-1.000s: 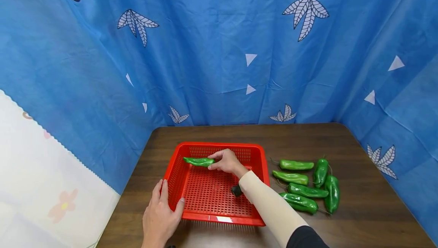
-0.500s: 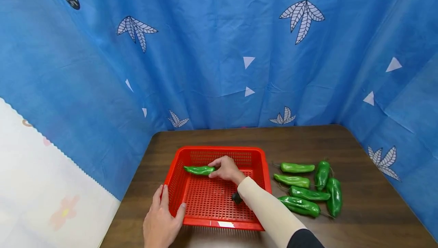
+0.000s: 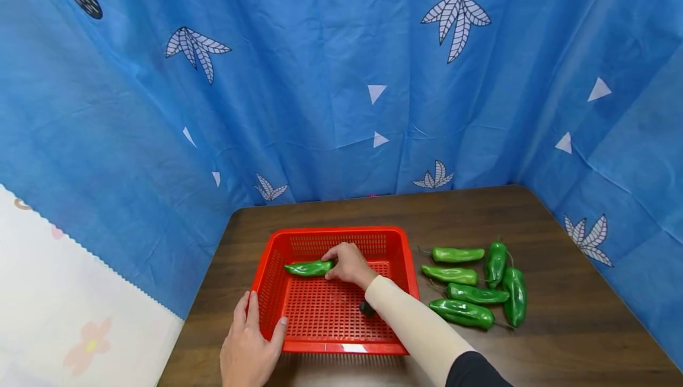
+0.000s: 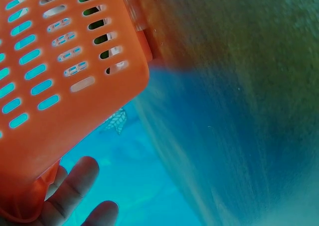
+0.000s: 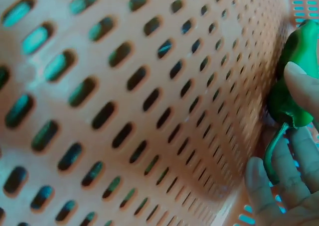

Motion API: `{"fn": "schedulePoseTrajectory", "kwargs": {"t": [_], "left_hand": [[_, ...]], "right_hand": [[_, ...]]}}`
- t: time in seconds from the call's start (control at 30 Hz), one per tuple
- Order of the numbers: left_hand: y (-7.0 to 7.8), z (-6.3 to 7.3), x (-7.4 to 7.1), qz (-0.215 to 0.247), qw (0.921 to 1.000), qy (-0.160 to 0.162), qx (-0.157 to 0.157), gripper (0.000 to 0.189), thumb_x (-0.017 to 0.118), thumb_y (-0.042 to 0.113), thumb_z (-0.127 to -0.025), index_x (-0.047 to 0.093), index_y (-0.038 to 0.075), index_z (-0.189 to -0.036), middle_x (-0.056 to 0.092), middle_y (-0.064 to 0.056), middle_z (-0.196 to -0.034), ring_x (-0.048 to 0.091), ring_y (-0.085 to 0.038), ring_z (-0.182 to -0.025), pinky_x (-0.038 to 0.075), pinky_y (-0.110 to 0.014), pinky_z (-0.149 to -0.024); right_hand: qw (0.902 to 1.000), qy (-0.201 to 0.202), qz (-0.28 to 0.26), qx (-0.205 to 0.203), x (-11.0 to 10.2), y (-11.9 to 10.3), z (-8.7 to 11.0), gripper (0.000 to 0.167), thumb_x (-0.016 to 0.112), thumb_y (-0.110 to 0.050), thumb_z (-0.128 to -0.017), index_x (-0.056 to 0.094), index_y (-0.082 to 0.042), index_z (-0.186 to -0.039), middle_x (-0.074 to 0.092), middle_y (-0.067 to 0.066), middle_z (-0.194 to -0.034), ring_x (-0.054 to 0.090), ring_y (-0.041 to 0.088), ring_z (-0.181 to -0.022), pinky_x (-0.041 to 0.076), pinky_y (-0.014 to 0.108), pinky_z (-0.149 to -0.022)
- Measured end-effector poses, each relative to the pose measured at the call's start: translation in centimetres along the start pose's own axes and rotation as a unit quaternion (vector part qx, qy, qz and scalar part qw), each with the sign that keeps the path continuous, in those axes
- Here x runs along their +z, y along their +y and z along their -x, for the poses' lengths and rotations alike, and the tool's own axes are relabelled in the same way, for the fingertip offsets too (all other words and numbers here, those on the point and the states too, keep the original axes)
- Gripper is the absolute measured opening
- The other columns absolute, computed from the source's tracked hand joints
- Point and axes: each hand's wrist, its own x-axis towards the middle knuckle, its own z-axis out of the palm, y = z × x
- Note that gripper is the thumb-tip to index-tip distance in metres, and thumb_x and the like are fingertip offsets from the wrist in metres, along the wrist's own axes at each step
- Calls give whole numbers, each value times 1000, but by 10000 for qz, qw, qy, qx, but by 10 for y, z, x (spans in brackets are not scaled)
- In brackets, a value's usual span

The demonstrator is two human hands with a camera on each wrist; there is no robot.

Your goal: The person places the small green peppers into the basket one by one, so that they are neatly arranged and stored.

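Note:
In the head view my right hand [image 3: 348, 265] reaches into the red plastic basket [image 3: 341, 348] and holds a green pepper [image 3: 308, 268] by its stem end. The pepper lies lengthwise near the back wall of the basket, at its left. Up close in the right wrist view, the thumb presses on the green pepper [image 5: 304, 49], and the other fingers are under its curved stem. My left hand [image 3: 248, 342] grips the basket's front left corner, fingers along the outer left side and thumb toward the front rim. Fingertips [image 4: 82, 173] show past the rim in the left wrist view.
Right of the basket, several green peppers lie on the brown wooden table [image 3: 565, 333], among them a light green pepper [image 3: 458, 255] and a dark green pepper [image 3: 514, 296]. A blue curtain [image 3: 341, 79] hangs behind. A small black device [image 3: 366, 308] sits at the right wrist.
The head view shifts slightly. The pepper seems to lie a little lower in the basket, with the right hand still on it. The left hand keeps its place at the corner.

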Motion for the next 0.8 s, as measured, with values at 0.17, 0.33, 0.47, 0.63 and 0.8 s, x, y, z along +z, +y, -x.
{"fn": "schedulePoseTrajectory", "kwargs": {"t": [0.17,0.33,0.47,0.63,0.8], "left_hand": [[-1,-1,1,41,10000,-1,15,86,71,51,-84,47,-2,-147,44,-18,-149,64,-45,-111,55,-62,-78],[0,-1,0,9,9999,-117,-29,87,70,52,-85,45,-2,-148,42,-18,-150,63,-45,-112,55,-62,-79],[0,-1,0,-14,9997,-205,-91,87,70,51,-86,43,-2,-149,40,-18,-151,62,-46,-114,55,-63,-80],[1,-1,1,-20,9998,-186,-92,86,70,50,-86,44,-2,-149,40,-18,-151,62,-45,-114,54,-63,-81],[-1,-1,3,12,10000,-22,5,85,71,49,-84,46,-1,-148,42,-16,-150,63,-44,-112,55,-62,-81]], "right_hand": [[9999,23,137,-18,-2,1,1,39,92,-16,-70,80,-17,-107,77,-2,-106,71,15,-94,57,32,-82],[10000,2,-27,-59,-5,-1,3,40,91,-15,-72,79,-15,-110,77,-1,-107,72,15,-95,58,33,-83],[9999,-33,-144,-80,-8,-1,3,39,89,-16,-74,78,-13,-112,77,0,-107,72,15,-95,59,33,-83],[9997,-16,-231,-70,-13,-1,3,38,87,-18,-76,78,-13,-112,76,1,-109,71,17,-97,58,33,-82],[9985,128,-475,-243,-20,-4,3,32,84,-20,-81,78,-12,-111,76,1,-109,71,15,-95,58,30,-82]]}}
